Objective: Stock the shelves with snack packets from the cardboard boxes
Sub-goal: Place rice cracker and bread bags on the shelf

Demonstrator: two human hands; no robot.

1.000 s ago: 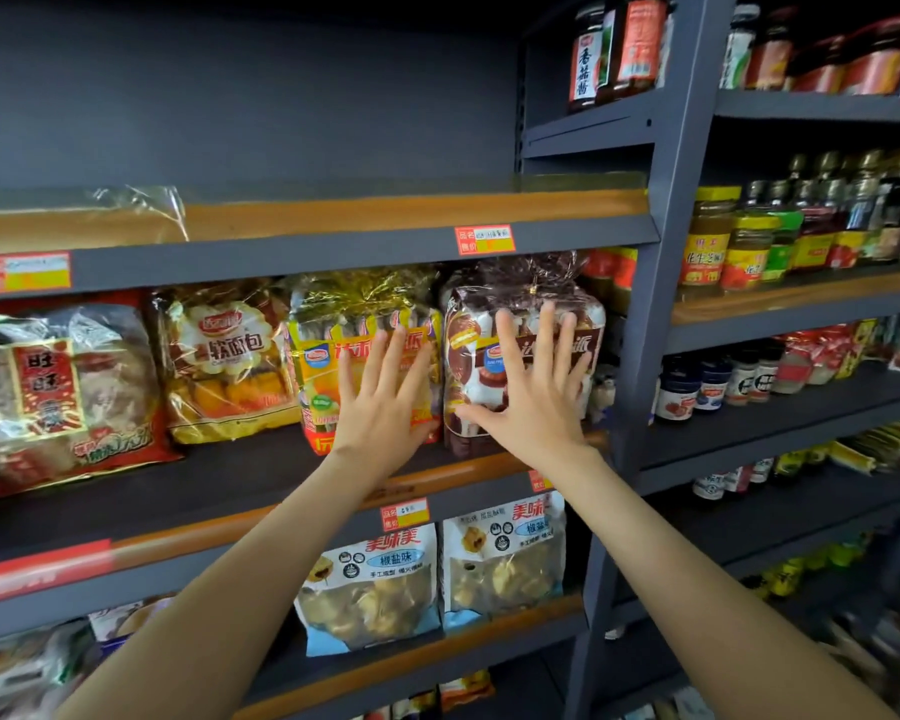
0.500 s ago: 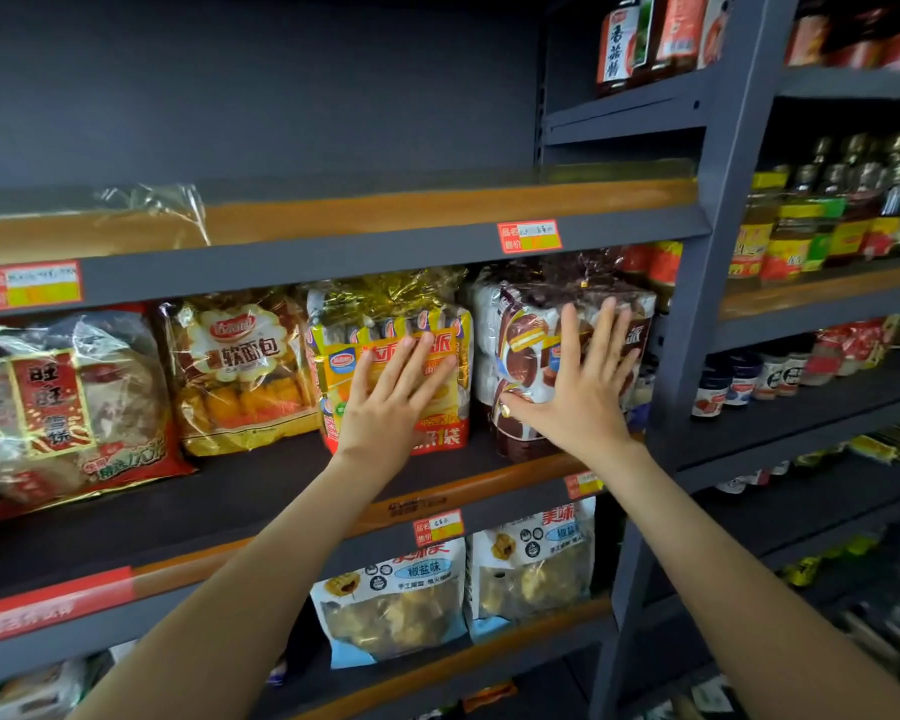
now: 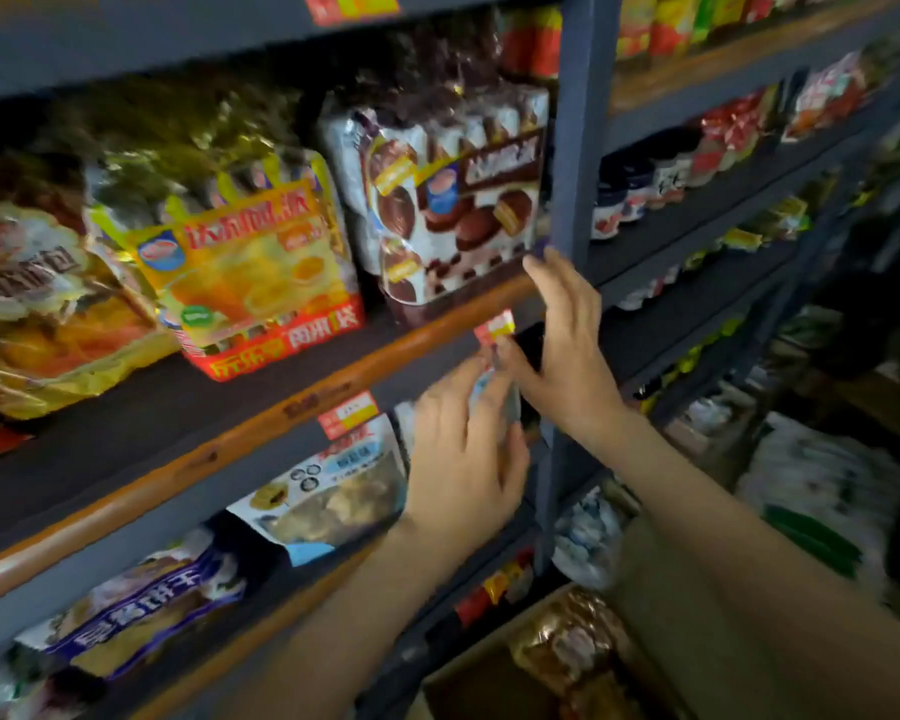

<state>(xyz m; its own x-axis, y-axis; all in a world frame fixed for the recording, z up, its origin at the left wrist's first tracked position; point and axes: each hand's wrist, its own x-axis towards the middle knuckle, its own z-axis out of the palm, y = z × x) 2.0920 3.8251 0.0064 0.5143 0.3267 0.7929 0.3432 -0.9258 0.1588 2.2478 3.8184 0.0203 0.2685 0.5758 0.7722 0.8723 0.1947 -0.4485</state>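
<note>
Left hand (image 3: 463,459): back to the camera, in front of the lower shelf (image 3: 266,569), fingers reaching up onto a pale packet. Blur hides whether they pinch it.
Right hand (image 3: 562,350): fingers straight and a little spread, holding nothing. The fingertips are at the post (image 3: 575,148) and the thumb is just beside the pale packet's top.
Pale packet (image 3: 492,392): between the two hands at the right end of the lower shelf, mostly hidden by the left hand.
In the way: the post stands right beside the packet, and a red-yellow price tag (image 3: 494,327) hangs from the middle shelf (image 3: 281,413) just above it.
Middle shelf: a chocolate-pie pack (image 3: 437,215) next to the post, a yellow pack (image 3: 250,267) to its left, then a bread bag (image 3: 37,304).
Lower shelf, leftward: a blue-white nut bag (image 3: 333,491) just beside the left hand, and a purple packet (image 3: 141,610) further along.
Box (image 3: 661,605): cardboard, open, below the arms, with brown packets (image 3: 572,641) inside.
Right bay: jars (image 3: 624,194) and small packs on dark shelves, blurred.
</note>
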